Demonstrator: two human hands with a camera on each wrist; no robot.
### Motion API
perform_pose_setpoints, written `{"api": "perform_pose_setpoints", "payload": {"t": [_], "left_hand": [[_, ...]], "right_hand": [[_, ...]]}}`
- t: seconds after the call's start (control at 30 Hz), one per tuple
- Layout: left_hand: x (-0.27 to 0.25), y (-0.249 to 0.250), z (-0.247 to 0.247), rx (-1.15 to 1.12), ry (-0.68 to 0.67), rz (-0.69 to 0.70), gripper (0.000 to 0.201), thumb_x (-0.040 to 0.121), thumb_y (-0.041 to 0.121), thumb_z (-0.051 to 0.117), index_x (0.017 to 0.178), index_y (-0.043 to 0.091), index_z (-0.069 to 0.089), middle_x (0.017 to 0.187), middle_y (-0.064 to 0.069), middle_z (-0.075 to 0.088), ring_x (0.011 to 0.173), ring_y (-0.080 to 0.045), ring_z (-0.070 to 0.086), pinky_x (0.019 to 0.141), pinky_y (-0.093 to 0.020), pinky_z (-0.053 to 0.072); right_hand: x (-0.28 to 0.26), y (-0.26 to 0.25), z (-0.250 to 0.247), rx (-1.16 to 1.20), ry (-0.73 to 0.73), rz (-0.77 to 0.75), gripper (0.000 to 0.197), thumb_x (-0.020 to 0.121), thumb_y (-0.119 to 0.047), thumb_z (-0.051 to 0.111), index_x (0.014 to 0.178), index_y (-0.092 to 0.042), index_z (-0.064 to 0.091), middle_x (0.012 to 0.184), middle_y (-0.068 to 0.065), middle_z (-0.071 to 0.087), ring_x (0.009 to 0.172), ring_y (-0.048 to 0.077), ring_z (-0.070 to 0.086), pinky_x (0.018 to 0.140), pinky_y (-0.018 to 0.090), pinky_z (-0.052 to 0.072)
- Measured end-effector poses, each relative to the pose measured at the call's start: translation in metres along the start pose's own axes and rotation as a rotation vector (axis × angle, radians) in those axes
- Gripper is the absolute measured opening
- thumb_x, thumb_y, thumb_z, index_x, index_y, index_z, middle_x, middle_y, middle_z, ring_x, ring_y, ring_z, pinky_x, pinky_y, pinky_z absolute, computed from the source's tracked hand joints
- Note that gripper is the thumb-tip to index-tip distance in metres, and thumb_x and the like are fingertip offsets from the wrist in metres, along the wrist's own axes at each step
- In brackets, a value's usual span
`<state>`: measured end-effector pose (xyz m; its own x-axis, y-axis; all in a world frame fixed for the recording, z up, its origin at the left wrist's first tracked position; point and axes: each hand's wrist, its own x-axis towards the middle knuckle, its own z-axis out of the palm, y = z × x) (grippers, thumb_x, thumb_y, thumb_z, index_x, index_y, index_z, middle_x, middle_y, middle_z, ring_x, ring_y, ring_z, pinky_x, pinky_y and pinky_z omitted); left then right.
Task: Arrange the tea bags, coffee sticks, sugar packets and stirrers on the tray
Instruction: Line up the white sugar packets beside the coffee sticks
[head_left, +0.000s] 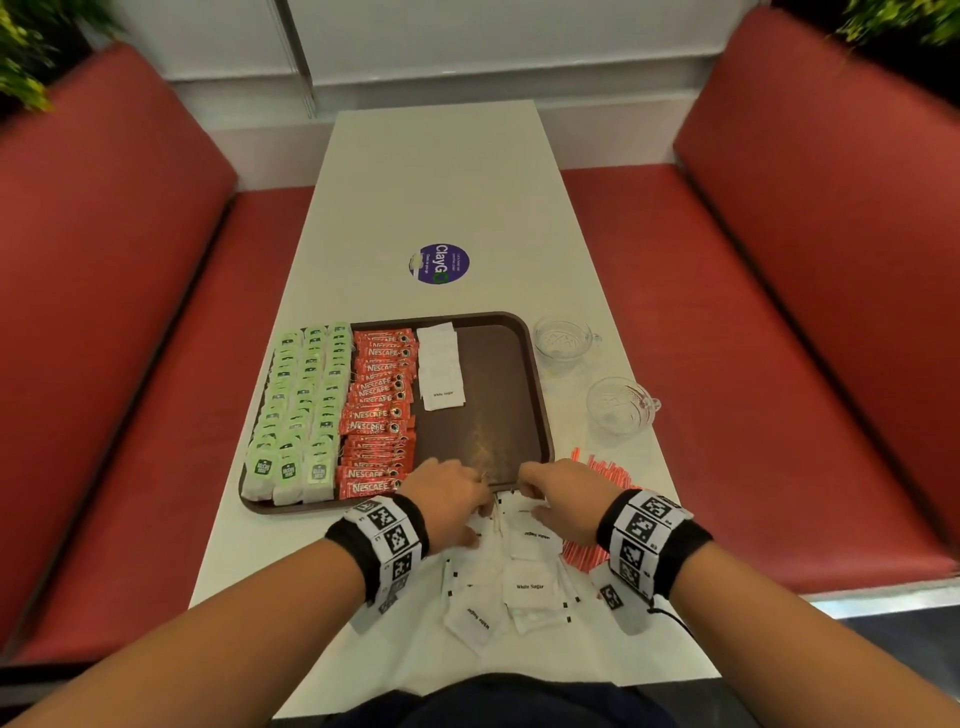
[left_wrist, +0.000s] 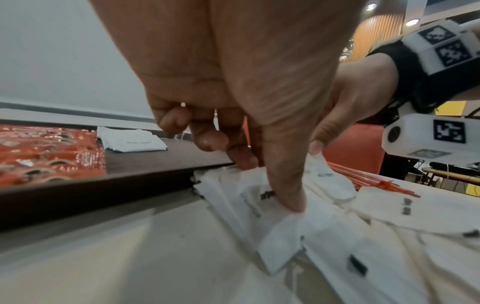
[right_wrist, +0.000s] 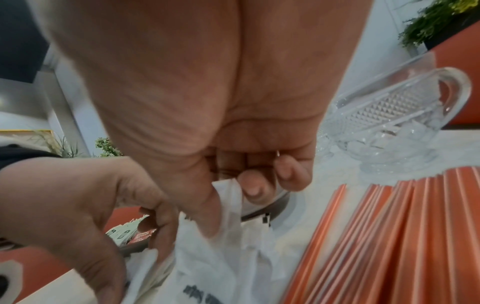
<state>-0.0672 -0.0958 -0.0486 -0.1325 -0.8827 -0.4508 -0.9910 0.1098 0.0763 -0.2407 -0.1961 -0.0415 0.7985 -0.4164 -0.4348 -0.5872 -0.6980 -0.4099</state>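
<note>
A brown tray (head_left: 488, 395) holds rows of green tea bags (head_left: 301, 405), red coffee sticks (head_left: 379, 410) and a short row of white sugar packets (head_left: 441, 374). More sugar packets (head_left: 530, 587) lie heaped on the table at the tray's near edge. My left hand (head_left: 480, 506) pinches a bunch of them between thumb and fingers (left_wrist: 269, 184). My right hand (head_left: 535, 496) pinches a packet from the same heap (right_wrist: 231, 207), close beside the left. Red stirrers (head_left: 605, 470) lie fanned out on the table under and right of my right wrist (right_wrist: 389, 236).
Two cut-glass cups (head_left: 563, 340) (head_left: 621, 408) stand on the table right of the tray. A round purple sticker (head_left: 439, 264) sits beyond the tray. Red bench seats (head_left: 156, 364) run along both sides of the narrow white table (head_left: 441, 171).
</note>
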Motion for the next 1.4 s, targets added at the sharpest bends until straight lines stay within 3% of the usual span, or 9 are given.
{"api": "perform_pose_setpoints", "payload": {"t": [0.17, 0.4, 0.53, 0.67, 0.8, 0.93, 1.07, 1.2, 1.4], "left_hand": [[-0.002, -0.007, -0.002, -0.126, -0.006, 0.006, 0.017, 0.087, 0.037, 0.07, 0.094, 0.03, 0.056, 0.099, 0.005, 0.063, 0.091, -0.019, 0.058, 0.078, -0.032, 0.045], [-0.016, -0.029, -0.017, -0.453, 0.249, -0.029, 0.018, 0.089, 0.028, 0.066, 0.107, 0.029, 0.064, 0.101, 0.011, 0.066, 0.089, -0.008, 0.059, 0.08, -0.028, 0.048], [-0.024, -0.037, -0.02, -0.55, 0.372, -0.073, 0.008, 0.085, 0.032, 0.075, 0.09, 0.032, 0.068, 0.078, 0.019, 0.065, 0.071, 0.003, 0.057, 0.066, -0.015, 0.043], [-0.025, -0.037, -0.017, -0.639, 0.467, -0.104, 0.013, 0.083, 0.037, 0.077, 0.086, 0.033, 0.065, 0.072, 0.018, 0.066, 0.068, 0.0, 0.06, 0.066, -0.021, 0.049], [-0.023, -0.037, -0.015, -0.692, 0.459, -0.11, 0.014, 0.085, 0.041, 0.074, 0.087, 0.034, 0.062, 0.068, 0.016, 0.066, 0.063, -0.003, 0.061, 0.065, -0.027, 0.052], [-0.02, -0.039, -0.018, -0.738, 0.464, -0.095, 0.009, 0.088, 0.038, 0.071, 0.09, 0.032, 0.065, 0.077, 0.014, 0.069, 0.071, -0.004, 0.063, 0.066, -0.024, 0.051], [-0.013, -0.053, -0.026, -0.675, 0.487, -0.127, 0.003, 0.09, 0.034, 0.069, 0.088, 0.032, 0.069, 0.081, 0.016, 0.063, 0.076, -0.002, 0.056, 0.066, -0.021, 0.04], [0.007, -0.077, -0.031, -0.612, 0.48, -0.321, 0.008, 0.093, 0.034, 0.065, 0.1, 0.032, 0.068, 0.09, 0.015, 0.063, 0.083, -0.005, 0.056, 0.072, -0.022, 0.041], [0.049, -0.117, -0.032, -0.421, 0.27, -0.505, 0.016, 0.091, 0.035, 0.068, 0.104, 0.028, 0.071, 0.1, 0.005, 0.069, 0.094, -0.016, 0.063, 0.085, -0.034, 0.053]], "right_hand": [[-0.005, -0.001, -0.001, 0.046, -0.015, -0.023, 0.036, 0.094, -0.01, 0.055, 0.129, -0.021, 0.054, 0.123, 0.002, 0.064, 0.111, 0.021, 0.059, 0.093, 0.032, 0.05], [-0.006, -0.003, -0.003, 0.109, 0.02, -0.032, 0.011, 0.091, -0.012, 0.05, 0.102, -0.013, 0.051, 0.088, 0.005, 0.061, 0.074, 0.018, 0.054, 0.058, 0.024, 0.039], [-0.001, -0.004, -0.003, 0.242, 0.063, -0.043, 0.012, 0.097, -0.011, 0.042, 0.103, -0.021, 0.04, 0.085, 0.0, 0.062, 0.072, 0.016, 0.06, 0.059, 0.03, 0.048], [0.005, -0.008, -0.003, 0.302, 0.173, -0.126, 0.015, 0.098, -0.013, 0.047, 0.106, -0.023, 0.038, 0.081, 0.002, 0.059, 0.067, 0.021, 0.055, 0.062, 0.035, 0.045], [0.015, -0.015, -0.007, 0.32, 0.257, -0.195, 0.03, 0.092, -0.034, 0.065, 0.117, -0.027, 0.05, 0.095, -0.015, 0.058, 0.079, 0.006, 0.057, 0.068, 0.022, 0.045], [0.03, -0.015, -0.009, 0.284, 0.342, -0.219, 0.013, 0.093, -0.025, 0.064, 0.088, -0.031, 0.055, 0.077, -0.014, 0.053, 0.071, 0.004, 0.05, 0.066, 0.028, 0.04], [0.037, -0.017, -0.012, 0.308, 0.332, -0.204, 0.007, 0.099, -0.027, 0.056, 0.093, -0.024, 0.057, 0.082, -0.008, 0.058, 0.076, 0.014, 0.055, 0.07, 0.035, 0.048], [0.038, -0.015, -0.018, 0.396, 0.297, -0.118, 0.011, 0.102, -0.027, 0.048, 0.112, -0.022, 0.047, 0.089, -0.005, 0.061, 0.07, 0.011, 0.056, 0.066, 0.028, 0.045], [0.037, -0.009, -0.024, 0.488, 0.278, -0.088, 0.016, 0.103, -0.022, 0.045, 0.089, -0.016, 0.039, 0.066, 0.001, 0.049, 0.055, 0.012, 0.039, 0.056, 0.03, 0.037]]}}
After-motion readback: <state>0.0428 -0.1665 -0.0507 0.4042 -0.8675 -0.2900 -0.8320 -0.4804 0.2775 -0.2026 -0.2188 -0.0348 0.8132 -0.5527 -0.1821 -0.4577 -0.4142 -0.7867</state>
